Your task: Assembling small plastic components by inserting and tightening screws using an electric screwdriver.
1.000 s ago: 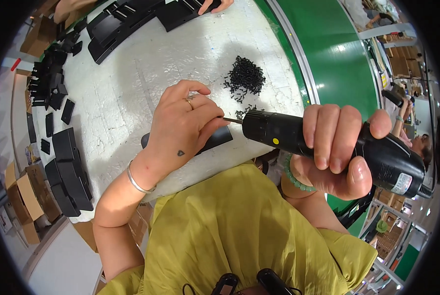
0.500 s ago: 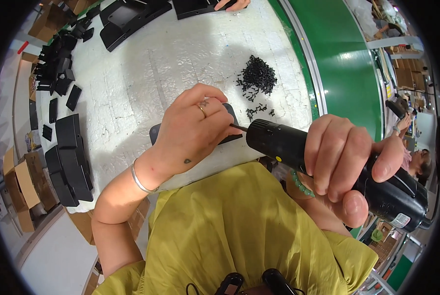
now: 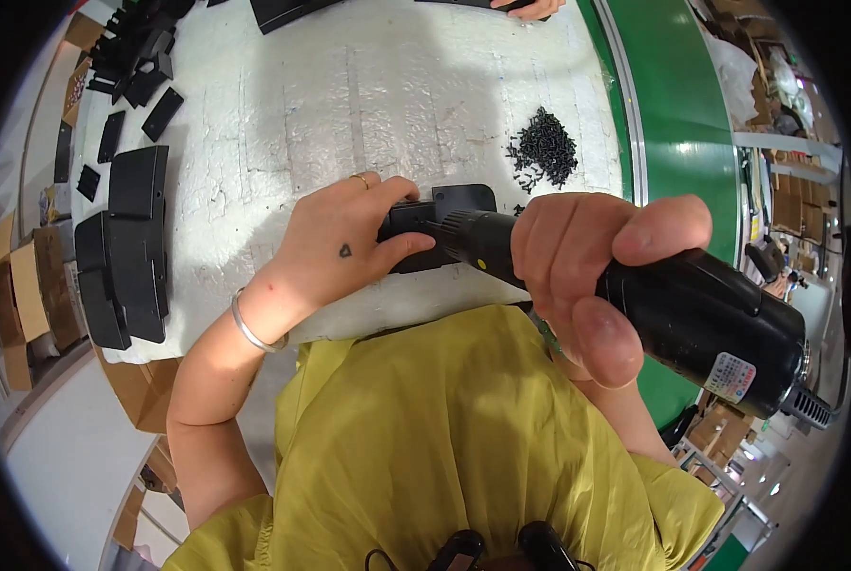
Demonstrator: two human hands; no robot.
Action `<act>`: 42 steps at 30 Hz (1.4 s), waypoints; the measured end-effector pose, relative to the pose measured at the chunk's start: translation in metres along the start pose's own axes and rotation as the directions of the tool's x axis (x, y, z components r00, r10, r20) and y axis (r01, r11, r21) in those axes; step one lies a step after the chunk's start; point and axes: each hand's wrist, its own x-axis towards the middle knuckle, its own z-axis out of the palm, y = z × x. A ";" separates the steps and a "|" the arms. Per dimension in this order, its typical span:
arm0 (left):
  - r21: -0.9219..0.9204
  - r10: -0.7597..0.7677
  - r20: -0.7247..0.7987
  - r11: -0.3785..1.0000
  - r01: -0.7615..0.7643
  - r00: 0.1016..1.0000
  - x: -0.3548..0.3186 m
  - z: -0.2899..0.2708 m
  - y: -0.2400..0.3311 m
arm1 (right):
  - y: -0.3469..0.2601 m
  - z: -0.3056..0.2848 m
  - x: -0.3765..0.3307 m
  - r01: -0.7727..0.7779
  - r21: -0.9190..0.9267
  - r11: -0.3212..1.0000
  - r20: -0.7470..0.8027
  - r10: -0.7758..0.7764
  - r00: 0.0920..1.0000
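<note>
My right hand [image 3: 577, 266] is wrapped round a black corded electric screwdriver [image 3: 701, 309], which lies slanted with its nose to the left. The nose meets a small black bracket-like part [image 3: 468, 198] at the table's near edge; the bit's tip is hard to make out there. My left hand [image 3: 344, 233] grips the part's left side, thumb and fingers closed on it, and covers much of it. A heap of small black screws [image 3: 546, 150] lies beyond the screwdriver, to the right of the part.
Larger black panels [image 3: 140, 247] lie at the table's left edge, with more small black pieces [image 3: 163, 114] farther back. At the far edge another person's hand [image 3: 537, 9] touches a black panel. A green surface [image 3: 687, 143] borders the right side. Cardboard boxes [image 3: 40, 285] stand at left.
The screwdriver's nose has moved left and now meets the black part. My left hand has shifted slightly left, its thumb now stretched along the part. The view has shifted, too.
</note>
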 end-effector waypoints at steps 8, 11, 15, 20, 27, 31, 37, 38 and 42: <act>-0.203 -0.052 -0.032 0.978 0.045 0.998 -0.001 0.006 0.000 | 0.006 0.011 0.003 -0.031 -0.010 0.999 0.020 0.031 0.999; -0.200 -0.051 -0.058 0.979 0.038 0.997 -0.001 0.009 -0.001 | -0.001 0.019 0.008 -0.120 -0.117 0.986 -0.022 0.118 0.993; -0.226 -0.065 -0.063 0.973 0.049 0.996 -0.001 0.012 -0.003 | -0.005 0.029 0.012 -0.205 -0.195 0.959 -0.030 0.203 0.979; -0.210 -0.108 0.000 0.972 0.105 0.994 -0.002 0.011 -0.003 | 0.003 0.026 0.013 -0.148 -0.170 0.974 0.068 0.161 0.985; -0.203 -0.096 -0.009 0.975 0.092 0.995 -0.001 0.012 -0.003 | 0.007 0.027 0.013 -0.130 -0.099 0.987 0.062 0.136 0.989; -0.233 -0.059 -0.055 0.971 0.045 0.997 -0.002 0.009 -0.003 | 0.003 0.024 0.016 -0.097 -0.319 0.943 0.162 0.155 0.975; -0.227 -0.077 -0.021 0.971 0.070 0.997 0.007 0.001 0.003 | -0.027 -0.024 0.013 0.104 -0.198 0.975 -0.256 -0.154 0.954; -0.220 -0.108 -0.002 0.970 0.105 0.994 0.006 -0.002 0.003 | -0.031 -0.040 0.009 0.164 -0.201 0.966 -0.312 -0.222 0.924; -0.096 -0.211 0.047 0.972 0.215 0.976 0.012 -0.015 0.013 | -0.033 -0.079 -0.020 0.013 -0.357 0.934 -0.498 -0.202 0.843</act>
